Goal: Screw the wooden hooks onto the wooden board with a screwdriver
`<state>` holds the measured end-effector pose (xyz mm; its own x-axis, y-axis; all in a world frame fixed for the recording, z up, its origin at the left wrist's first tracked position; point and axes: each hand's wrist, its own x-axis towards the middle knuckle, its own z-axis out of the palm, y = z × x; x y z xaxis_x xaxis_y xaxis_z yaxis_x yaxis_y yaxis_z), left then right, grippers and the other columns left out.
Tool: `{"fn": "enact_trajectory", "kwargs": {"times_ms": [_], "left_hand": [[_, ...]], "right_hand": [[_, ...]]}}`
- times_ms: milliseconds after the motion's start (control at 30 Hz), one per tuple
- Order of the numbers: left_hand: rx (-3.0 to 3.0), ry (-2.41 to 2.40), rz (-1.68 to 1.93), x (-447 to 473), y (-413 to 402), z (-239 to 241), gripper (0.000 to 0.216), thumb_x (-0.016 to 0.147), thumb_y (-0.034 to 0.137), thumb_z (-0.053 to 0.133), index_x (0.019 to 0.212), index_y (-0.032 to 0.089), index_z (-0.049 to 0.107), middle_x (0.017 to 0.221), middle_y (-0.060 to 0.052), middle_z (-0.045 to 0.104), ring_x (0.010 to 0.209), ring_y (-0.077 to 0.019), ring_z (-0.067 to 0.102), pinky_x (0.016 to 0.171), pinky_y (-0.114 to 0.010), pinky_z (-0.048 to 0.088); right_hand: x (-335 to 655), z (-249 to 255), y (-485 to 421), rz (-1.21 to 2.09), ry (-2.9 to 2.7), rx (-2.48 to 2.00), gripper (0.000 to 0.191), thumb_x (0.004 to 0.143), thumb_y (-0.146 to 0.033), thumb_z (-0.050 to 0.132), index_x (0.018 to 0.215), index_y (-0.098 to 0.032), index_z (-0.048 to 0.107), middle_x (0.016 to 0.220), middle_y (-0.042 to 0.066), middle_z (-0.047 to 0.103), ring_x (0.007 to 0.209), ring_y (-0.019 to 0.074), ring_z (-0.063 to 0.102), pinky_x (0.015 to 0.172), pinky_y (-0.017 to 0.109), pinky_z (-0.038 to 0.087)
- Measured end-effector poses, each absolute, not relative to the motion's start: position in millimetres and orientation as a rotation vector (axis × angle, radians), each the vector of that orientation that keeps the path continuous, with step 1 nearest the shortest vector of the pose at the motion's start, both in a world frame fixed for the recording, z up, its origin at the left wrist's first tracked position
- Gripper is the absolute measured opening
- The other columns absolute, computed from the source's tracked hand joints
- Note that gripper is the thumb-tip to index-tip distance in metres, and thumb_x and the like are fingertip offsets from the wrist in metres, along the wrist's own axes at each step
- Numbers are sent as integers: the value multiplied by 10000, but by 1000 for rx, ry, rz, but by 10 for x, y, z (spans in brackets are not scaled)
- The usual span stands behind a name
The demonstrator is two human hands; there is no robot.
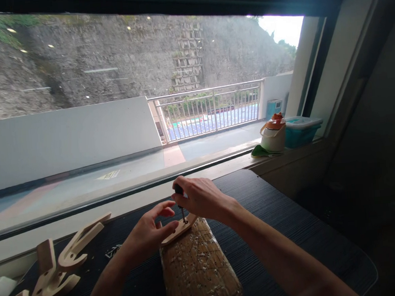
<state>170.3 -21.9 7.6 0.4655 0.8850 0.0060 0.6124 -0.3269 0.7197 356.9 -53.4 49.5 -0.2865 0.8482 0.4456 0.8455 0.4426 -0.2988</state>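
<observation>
Head: right grip [201,197] tight around screwdriver [182,211]

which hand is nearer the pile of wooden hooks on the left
Left. The left hand, holding a wooden piece, is right of the wooden hooks; the right hand is farther right, gripping a screwdriver.

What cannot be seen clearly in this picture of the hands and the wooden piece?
Head view:
- Tool handle: hidden inside the right hand; only the thin shaft shows.
- Tool tip, any screw: too small, at the wooden piece.
- Left hand: gripping or only touching the piece, unclear; its thumb covers the contact.
- White thing: cut by the left edge.
</observation>
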Motion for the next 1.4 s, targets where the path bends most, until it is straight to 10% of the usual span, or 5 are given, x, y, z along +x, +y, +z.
{"fn": "enact_trajectory", "kwargs": {"times_ms": [233,867,1400], "left_hand": [[1569,1090,789,1650,-407,-282,633,619,486,695,1141,167,533,1103,-111,666,1009,-260,619,873,-345,481],[1884,1098,708,1637,-384,-366,373,741,402,595,1032,172,637,1140,-70,656,1076,-259,578,906,-319,465],[1781,1077,774,1668,-376,-448,346,712,394,626,969,163,647,1086,-76,668,986,-264,606,852,-331,479]], "right_hand": [[3582,471,-536,74,-2158,-1307,273,872,-275,442,1120,-184,509,817,46,658,670,144,557,573,257,306],[3512,255,-360,257,-1989,-1254,244,797,-203,434,1042,-202,428,573,-63,415,496,99,356,491,220,224],[3682,249,-276,444,-2014,-1207,185,778,-220,461,959,-208,421,636,-42,513,541,95,417,513,220,282]]}}
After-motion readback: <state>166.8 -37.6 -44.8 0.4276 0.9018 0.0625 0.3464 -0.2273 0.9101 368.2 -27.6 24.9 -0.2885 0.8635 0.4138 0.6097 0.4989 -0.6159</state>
